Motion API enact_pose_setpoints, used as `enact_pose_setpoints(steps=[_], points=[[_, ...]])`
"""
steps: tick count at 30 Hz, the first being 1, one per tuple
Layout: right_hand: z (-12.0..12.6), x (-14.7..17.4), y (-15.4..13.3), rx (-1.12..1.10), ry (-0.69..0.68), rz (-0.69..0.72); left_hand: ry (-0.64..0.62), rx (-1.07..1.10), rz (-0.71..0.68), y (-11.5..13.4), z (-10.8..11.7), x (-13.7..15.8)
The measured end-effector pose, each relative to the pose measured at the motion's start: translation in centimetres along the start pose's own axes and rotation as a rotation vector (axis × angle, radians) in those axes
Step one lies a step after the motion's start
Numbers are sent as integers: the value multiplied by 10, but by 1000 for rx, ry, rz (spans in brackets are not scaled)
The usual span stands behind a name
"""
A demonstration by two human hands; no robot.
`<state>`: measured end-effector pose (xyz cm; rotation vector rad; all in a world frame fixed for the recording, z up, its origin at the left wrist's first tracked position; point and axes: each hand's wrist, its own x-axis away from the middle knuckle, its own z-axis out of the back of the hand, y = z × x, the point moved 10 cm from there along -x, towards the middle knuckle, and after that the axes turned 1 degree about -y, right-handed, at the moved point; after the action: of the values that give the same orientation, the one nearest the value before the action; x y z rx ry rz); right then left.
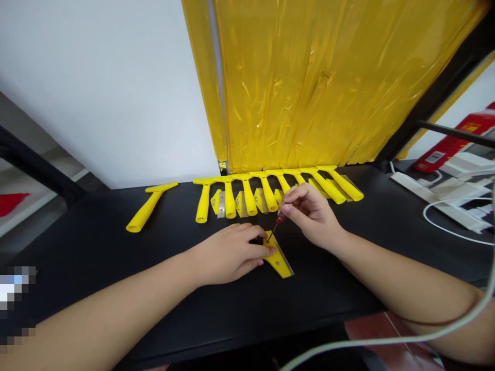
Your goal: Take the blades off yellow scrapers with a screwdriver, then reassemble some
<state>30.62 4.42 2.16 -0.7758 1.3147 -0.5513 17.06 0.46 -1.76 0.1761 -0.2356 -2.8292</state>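
Observation:
On the black table, a yellow scraper (281, 266) with a metal blade along its right edge lies under my left hand (237, 252). That hand is closed on the scraper, thumb and fingers pressing its head and hiding the handle. A small screwdriver with a red handle (280, 218) is pinched in my right hand (312, 219). Its thin shaft slants down, and the tip meets the scraper near a screw hole at the upper end. Another screw shows lower on the scraper head.
Several yellow scraper handles (201, 205) stand in a row at the back, with yellow blade pieces (216, 203) among them. One more yellow handle (150, 210) lies to the left. White power strips (441, 198) are at right; a pale cable (371, 340) crosses the front.

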Motion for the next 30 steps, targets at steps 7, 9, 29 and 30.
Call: enact_pose_setpoints(steps=[7,9,29,30], points=[[-1,0,0,-3,-7,-11,-8,-1,1,-1,-2,1],[-1,0,1,-6,-7,-17,-3,-2,2,-1,-1,1],[2,1,3,13,-19,-60,29,17,-7,0,2,1],[2,1,3,11,-22,-66,28,17,-6,0,2,1]])
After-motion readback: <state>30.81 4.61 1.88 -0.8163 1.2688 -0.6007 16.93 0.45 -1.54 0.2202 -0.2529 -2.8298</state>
